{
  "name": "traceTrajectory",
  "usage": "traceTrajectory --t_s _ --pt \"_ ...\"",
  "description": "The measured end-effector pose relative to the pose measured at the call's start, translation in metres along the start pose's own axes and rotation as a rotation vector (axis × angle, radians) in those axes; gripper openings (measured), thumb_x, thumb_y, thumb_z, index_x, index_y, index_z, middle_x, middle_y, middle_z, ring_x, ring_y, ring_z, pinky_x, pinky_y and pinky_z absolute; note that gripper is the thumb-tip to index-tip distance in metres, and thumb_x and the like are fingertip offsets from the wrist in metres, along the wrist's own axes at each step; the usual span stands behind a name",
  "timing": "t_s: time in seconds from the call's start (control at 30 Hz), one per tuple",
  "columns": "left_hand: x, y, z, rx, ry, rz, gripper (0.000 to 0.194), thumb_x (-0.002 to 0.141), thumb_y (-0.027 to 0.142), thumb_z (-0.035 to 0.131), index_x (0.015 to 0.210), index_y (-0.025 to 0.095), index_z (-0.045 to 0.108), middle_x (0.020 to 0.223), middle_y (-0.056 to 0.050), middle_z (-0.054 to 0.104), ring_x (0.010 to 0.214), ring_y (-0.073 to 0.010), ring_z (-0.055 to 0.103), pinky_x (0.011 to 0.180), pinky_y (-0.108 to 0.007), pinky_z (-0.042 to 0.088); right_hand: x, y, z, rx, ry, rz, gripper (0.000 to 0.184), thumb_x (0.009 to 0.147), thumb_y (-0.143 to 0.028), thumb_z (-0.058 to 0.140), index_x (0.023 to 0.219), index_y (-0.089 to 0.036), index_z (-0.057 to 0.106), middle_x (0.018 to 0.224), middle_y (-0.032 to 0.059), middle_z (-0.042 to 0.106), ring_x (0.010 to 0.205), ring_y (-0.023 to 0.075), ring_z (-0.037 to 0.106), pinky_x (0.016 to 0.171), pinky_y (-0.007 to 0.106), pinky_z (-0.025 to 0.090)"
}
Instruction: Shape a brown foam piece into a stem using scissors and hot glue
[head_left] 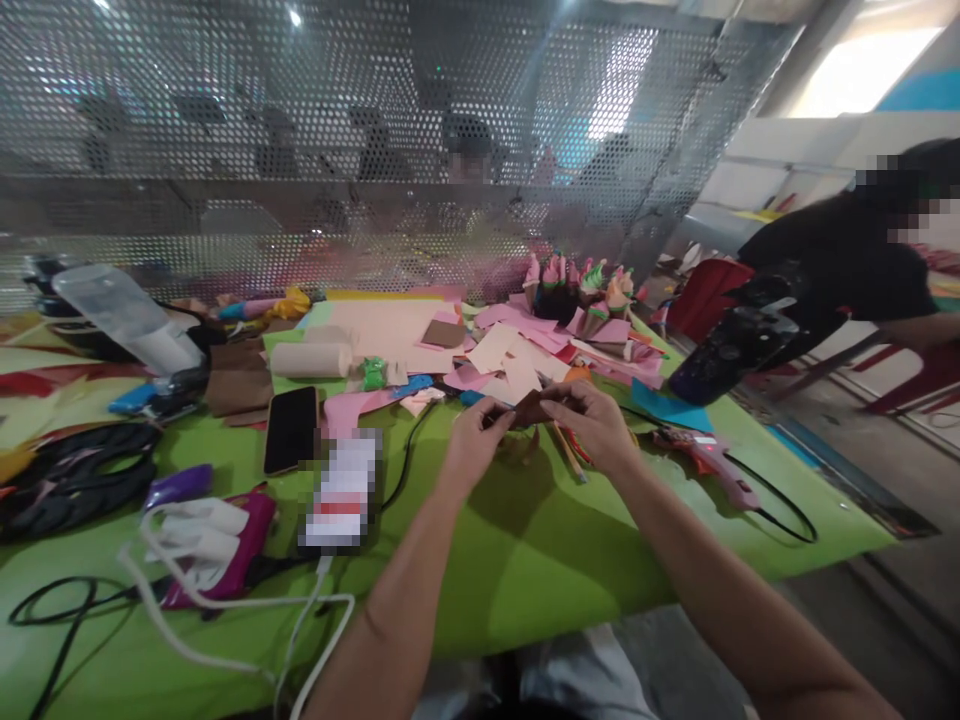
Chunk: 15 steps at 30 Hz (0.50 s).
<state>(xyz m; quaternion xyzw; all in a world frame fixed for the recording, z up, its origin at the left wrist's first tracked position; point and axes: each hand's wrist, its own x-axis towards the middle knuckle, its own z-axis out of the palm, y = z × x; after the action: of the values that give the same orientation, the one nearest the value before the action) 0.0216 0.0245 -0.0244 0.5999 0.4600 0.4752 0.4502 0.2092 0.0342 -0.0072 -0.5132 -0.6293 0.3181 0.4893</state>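
A small brown sheet piece, paper or foam, is held up between my two hands above the green table. My left hand pinches its left end with thumb and fingers. At the other end, my right hand is closed on it, fingertips covering part of the piece. A pencil lies on the table beside my right hand. Just beyond the hands, cream paper pieces and pink pieces overlap in a loose pile. A pink glue gun with a lit red light rests on the right.
On the left lie a phone, a lit phone and a magenta power strip with white cables. A clear bottle, a cream roll and cone-shaped crafts stand farther back. A dark bottle and another person are rightward.
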Motion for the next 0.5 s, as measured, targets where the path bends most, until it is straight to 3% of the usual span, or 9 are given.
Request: traceTrajectory --t_s 0.13,0.33,0.5 --pt "-0.0010 0.0012 -0.0007 0.032 -0.006 0.004 0.019 0.083 0.035 0.059 0.082 0.017 0.064 0.076 0.000 0.066 0.065 -0.0126 0.057 0.060 -0.022 0.045 0.0001 0.0018 -0.0004 0.040 -0.035 0.027 0.024 0.072 -0.040 0.072 0.085 -0.020 0.071 0.070 -0.0002 0.059 0.062 0.0150 0.047 0.058 0.028 0.036" --pt "-0.0028 -0.0001 -0.0004 0.065 0.000 0.021 0.016 0.084 0.034 0.059 0.084 0.018 0.064 0.076 0.001 0.067 0.064 -0.0131 0.061 0.062 -0.023 0.047 -0.0001 -0.0007 -0.0002 -0.057 -0.001 -0.049 0.021 0.070 -0.038 0.072 0.082 -0.021 0.072 0.075 0.0000 0.056 0.061 0.0140 0.045 0.059 0.028 0.035" --pt "-0.0038 -0.0001 0.0009 0.062 -0.007 0.017 0.014 0.086 0.032 0.057 0.084 0.019 0.062 0.077 0.001 0.068 0.062 -0.0137 0.065 0.062 -0.024 0.048 -0.0014 0.0007 0.0042 0.022 -0.047 0.030 0.019 0.066 -0.037 0.072 0.075 -0.021 0.067 0.068 -0.0011 0.061 0.057 0.0137 0.045 0.056 0.028 0.035"
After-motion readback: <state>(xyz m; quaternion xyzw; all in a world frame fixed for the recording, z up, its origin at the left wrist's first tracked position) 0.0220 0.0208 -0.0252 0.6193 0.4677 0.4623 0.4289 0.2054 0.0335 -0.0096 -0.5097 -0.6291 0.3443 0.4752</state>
